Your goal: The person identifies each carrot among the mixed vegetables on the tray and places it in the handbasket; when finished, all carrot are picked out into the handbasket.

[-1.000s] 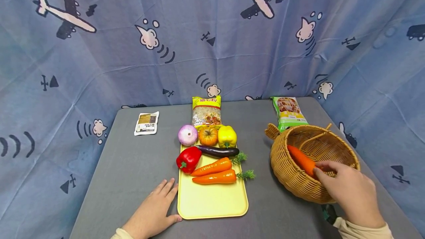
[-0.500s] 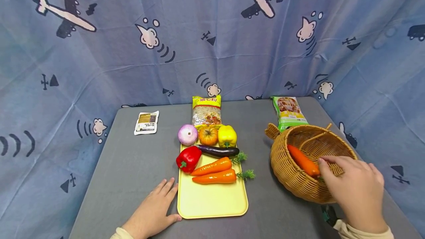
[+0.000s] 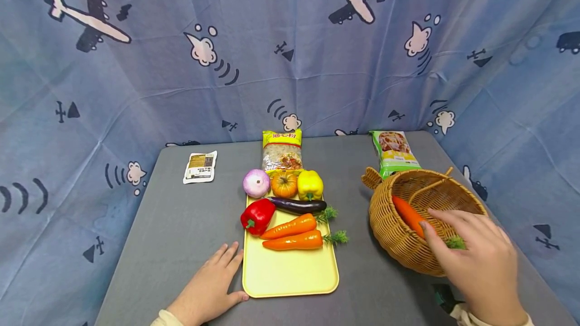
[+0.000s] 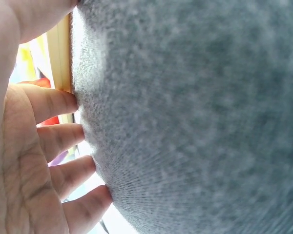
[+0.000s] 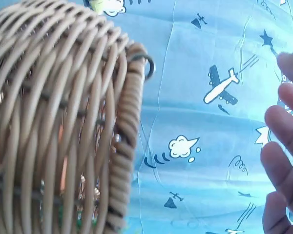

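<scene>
An orange carrot (image 3: 409, 216) with green tops lies inside the round wicker basket (image 3: 399, 243) on the right. My right hand (image 3: 480, 260) hovers over the basket's near side, fingers loosely spread and holding nothing. In the right wrist view those fingers (image 5: 281, 122) are apart from the basket's woven wall (image 5: 53, 112). My left hand (image 3: 210, 286) rests flat on the table beside the left edge of the yellow tray (image 3: 290, 275). On the tray lie two more carrots (image 3: 294, 241), a red bell pepper (image 3: 258, 217) and an eggplant (image 3: 296, 206).
Along the tray's far end are a purple onion (image 3: 256, 183), a small pumpkin (image 3: 284, 185) and a yellow bell pepper (image 3: 310, 185). Behind them lies a pasta bag (image 3: 283, 152). A green packet (image 3: 395, 151) sits behind the basket, and a white pouch (image 3: 200, 168) lies far left.
My right hand has let go of the carrot in the basket and lifted off it, its fingers spreading. The left hand and the tray stay as they were.
</scene>
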The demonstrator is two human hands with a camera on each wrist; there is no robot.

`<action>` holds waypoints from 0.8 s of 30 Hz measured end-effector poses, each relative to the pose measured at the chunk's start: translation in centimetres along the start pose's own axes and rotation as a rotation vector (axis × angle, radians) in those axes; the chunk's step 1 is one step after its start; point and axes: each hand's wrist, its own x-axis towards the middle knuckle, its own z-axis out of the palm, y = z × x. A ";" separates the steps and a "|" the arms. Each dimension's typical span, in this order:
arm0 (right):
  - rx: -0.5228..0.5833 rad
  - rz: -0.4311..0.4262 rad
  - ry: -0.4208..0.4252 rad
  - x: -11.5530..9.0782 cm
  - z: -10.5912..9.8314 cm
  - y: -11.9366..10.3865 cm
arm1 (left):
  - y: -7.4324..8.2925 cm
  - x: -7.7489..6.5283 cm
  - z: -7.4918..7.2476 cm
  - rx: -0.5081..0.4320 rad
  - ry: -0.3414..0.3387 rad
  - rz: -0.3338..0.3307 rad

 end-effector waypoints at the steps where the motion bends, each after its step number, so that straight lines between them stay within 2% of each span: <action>1: 0.007 -0.003 -0.011 0.0 0.0 -0.1 | 0.0 0.0 0.0 -0.001 0.000 0.001; 3: 0.015 -0.023 -0.019 0.0 0.2 -0.3 | 0.0 0.0 0.0 0.000 0.002 0.005; 9: 0.074 -0.140 0.038 0.0 1.3 -1.3 | -0.1 0.0 0.0 -0.002 0.012 0.014; 11: 0.089 -0.176 0.026 0.0 1.6 -1.8 | -0.1 0.0 0.0 -0.006 0.015 0.015; 18: 0.105 -0.206 -0.148 -0.1 2.5 -3.4 | -0.2 0.0 0.1 -0.008 0.024 0.016; 24: 0.152 -0.232 -0.240 -0.4 3.9 -4.6 | -0.1 -0.1 0.1 -0.006 0.026 0.022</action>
